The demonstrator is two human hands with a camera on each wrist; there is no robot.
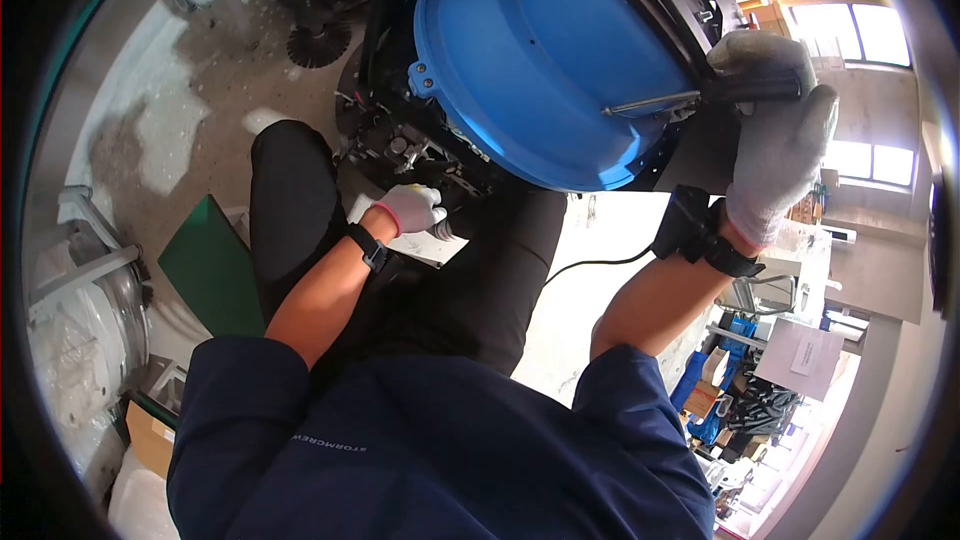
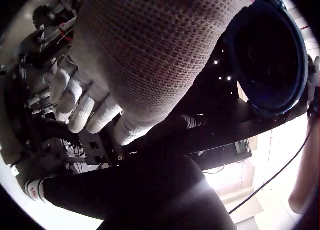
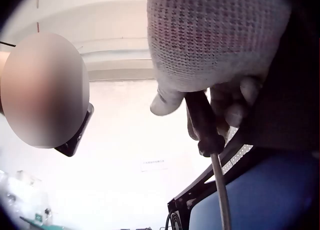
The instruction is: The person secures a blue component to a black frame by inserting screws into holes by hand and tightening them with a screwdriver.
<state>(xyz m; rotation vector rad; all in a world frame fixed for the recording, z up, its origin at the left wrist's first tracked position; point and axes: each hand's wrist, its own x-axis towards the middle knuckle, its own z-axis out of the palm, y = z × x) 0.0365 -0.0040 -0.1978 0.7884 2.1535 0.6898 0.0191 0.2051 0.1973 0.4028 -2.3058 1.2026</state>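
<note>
My right hand (image 1: 782, 155), in a pale knit glove, grips the black handle of a screwdriver (image 1: 755, 90). Its long metal shaft reaches left across the face of a big blue drum-shaped tank (image 1: 530, 60). In the right wrist view the fingers wrap the screwdriver handle (image 3: 204, 121), and the shaft points down past the blue surface. Low beside the machine's black underside, my gloved left hand (image 1: 412, 208) is near metal brackets and fittings (image 1: 400, 152). The left wrist view shows this hand (image 2: 145, 50) with loosely bent, spread fingers and nothing held in them.
A black frame (image 1: 690, 10) surrounds the tank. A round brush (image 1: 318, 44) lies on the floor behind. A green panel (image 1: 210, 265) stands left of my knee. A black cable (image 1: 600, 260) runs from my right wrist. Shelves with boxes and parts (image 1: 740, 390) stand at right.
</note>
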